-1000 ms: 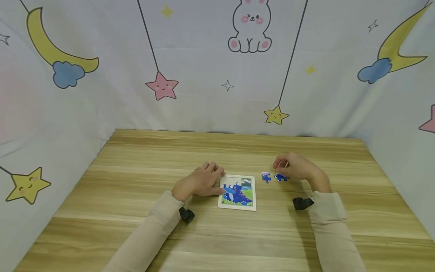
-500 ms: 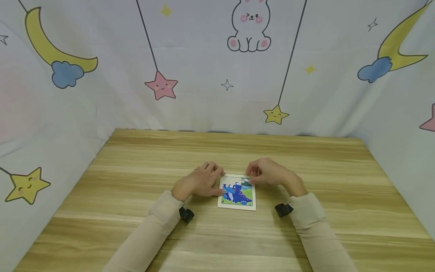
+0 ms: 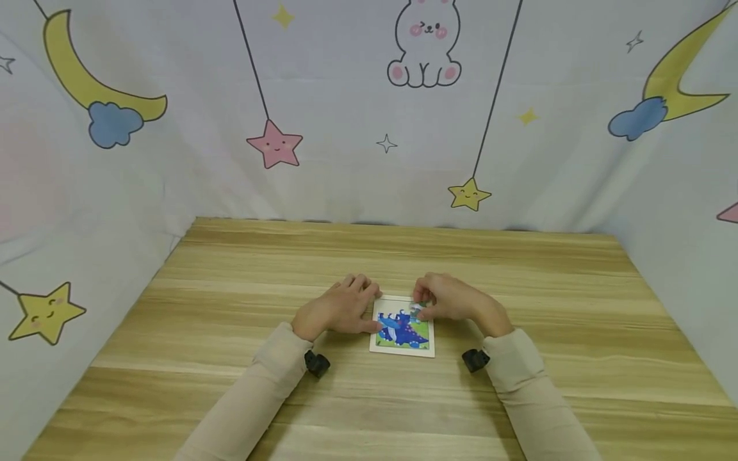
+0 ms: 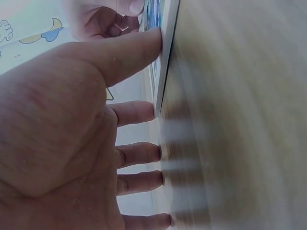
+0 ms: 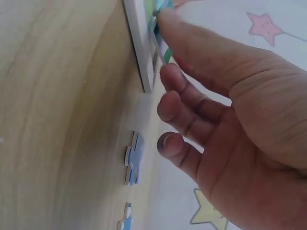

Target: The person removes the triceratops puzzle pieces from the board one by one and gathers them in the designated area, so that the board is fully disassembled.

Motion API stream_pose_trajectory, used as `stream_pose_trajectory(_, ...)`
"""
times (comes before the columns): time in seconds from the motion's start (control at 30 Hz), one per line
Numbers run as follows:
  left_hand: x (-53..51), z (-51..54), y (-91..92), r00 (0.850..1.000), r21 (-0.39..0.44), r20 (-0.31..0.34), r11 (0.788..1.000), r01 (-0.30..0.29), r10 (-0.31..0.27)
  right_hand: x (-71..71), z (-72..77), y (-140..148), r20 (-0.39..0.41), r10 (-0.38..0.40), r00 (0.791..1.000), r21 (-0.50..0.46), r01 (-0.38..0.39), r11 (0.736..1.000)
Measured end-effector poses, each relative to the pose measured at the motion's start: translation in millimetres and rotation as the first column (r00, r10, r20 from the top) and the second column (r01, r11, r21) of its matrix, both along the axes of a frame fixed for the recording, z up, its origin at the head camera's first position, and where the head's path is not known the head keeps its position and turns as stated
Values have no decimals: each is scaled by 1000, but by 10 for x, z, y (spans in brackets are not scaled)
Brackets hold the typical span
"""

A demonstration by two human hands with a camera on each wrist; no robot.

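A small jigsaw puzzle board [image 3: 401,351] with a pale rim lies on the table and shows a blue dinosaur picture. The person's left hand [image 3: 339,308] rests at its left side, fingers extended. In the left wrist view its thumb [image 4: 136,50] lies on the board, while the other fingertips touch the rim's corner and the tabletop. At the board's upper right, the right hand [image 3: 455,299] pinches a greenish puzzle piece [image 3: 416,309] between thumb and fingers. That piece [image 5: 159,49] stands tilted up from the board in the right wrist view.
Two loose puzzle pieces, one blue piece [image 5: 134,160] and another piece [image 5: 126,219], lie on the table right of the board; the right hand hides them from the head view. A printed white curtain [image 3: 346,186] hangs behind the wooden table [image 3: 259,256].
The right hand has moved left from beside the loose pieces to the board's upper right corner. It has taken hold of the greenish piece there and tilted it. The left hand stays put.
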State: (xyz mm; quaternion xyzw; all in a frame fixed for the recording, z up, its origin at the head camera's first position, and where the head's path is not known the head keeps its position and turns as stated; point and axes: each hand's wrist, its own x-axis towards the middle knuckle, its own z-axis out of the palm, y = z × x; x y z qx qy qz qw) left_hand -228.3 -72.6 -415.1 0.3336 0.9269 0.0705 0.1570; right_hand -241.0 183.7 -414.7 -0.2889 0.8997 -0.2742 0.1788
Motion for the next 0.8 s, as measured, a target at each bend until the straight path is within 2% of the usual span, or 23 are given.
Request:
stream_pose_trajectory(0.3,10,-2,-4,1000,5,1,1000,6,-6,-34,93,230,60,-9,998,-115,16,993)
stream_pose_trajectory(0.6,7,10,-1,999,14,9,999,31,-31,-23,230,897,76,-89,993,-153,100,983)
stream_pose_trajectory(0.8,14,14,-30,999,4,4,999,38,-39,-4,235,1225,38,-131,991,-140,135,981)
